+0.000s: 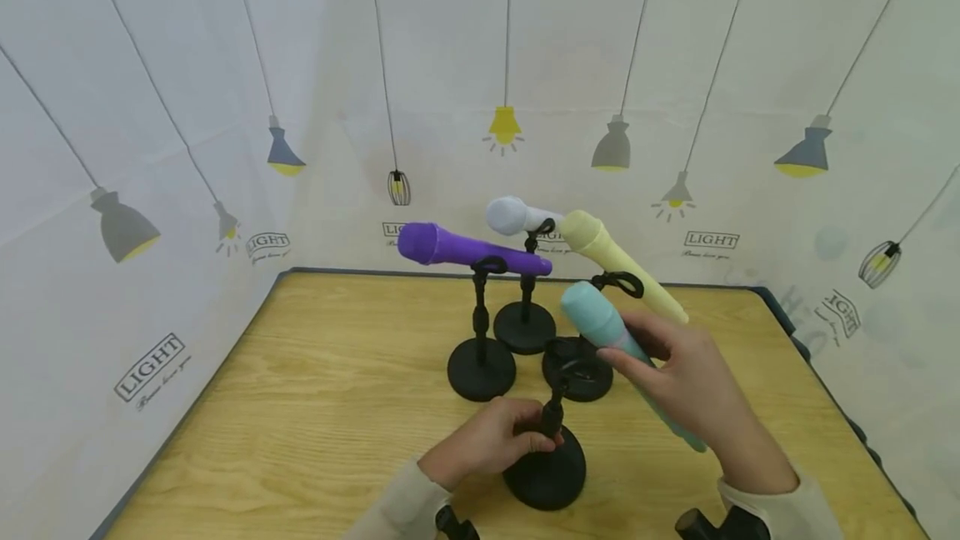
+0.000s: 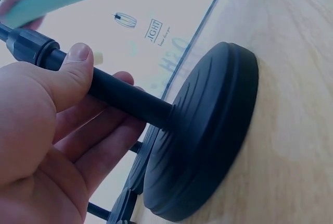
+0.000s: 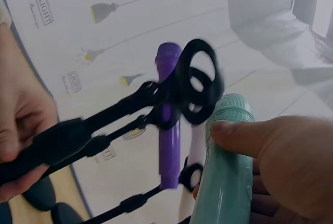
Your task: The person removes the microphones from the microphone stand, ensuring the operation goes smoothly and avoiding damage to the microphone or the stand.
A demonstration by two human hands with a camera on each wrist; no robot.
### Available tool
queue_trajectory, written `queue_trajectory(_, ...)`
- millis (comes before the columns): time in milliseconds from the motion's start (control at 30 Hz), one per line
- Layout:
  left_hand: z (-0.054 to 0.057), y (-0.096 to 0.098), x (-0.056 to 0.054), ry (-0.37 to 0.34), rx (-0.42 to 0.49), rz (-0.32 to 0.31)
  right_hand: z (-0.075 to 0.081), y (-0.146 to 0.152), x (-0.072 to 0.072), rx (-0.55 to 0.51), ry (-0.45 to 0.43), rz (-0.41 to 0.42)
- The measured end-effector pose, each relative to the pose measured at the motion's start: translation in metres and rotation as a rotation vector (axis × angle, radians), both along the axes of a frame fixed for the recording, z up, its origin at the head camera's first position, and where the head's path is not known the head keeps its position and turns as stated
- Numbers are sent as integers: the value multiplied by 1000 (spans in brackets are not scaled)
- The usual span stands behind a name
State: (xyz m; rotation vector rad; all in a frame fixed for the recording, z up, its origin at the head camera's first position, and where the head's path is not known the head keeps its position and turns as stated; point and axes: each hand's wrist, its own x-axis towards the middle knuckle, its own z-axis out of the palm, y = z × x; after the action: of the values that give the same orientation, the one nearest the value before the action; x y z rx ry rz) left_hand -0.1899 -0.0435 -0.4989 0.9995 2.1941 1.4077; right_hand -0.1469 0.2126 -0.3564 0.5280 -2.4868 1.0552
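My left hand grips the upright pole of a black microphone stand whose round base sits at the front of the table. In the left wrist view the thumb and fingers wrap the pole just above its base. My right hand holds a mint-green microphone tilted, its head toward the upper left. The right wrist view shows the thumb lying on the mint microphone just below its head, close beside the stand's ring-shaped holder, which has nothing in it.
Behind stand several more black stands: one bears a purple microphone, one a white microphone, one a pale yellow microphone. The wooden table ends at a wall sheet printed with lamps.
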Motion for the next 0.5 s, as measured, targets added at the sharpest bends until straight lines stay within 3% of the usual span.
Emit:
queue_trajectory(133, -2, 0, 1, 10, 7, 5, -18, 7, 0, 32, -95, -73)
queue_trajectory(300, -2, 0, 1, -29, 26, 12, -36, 12, -3, 82, -238, -165)
queue_trajectory(500, 0, 0, 1, -62, 39, 16, -51, 16, -9, 173, -325, -249)
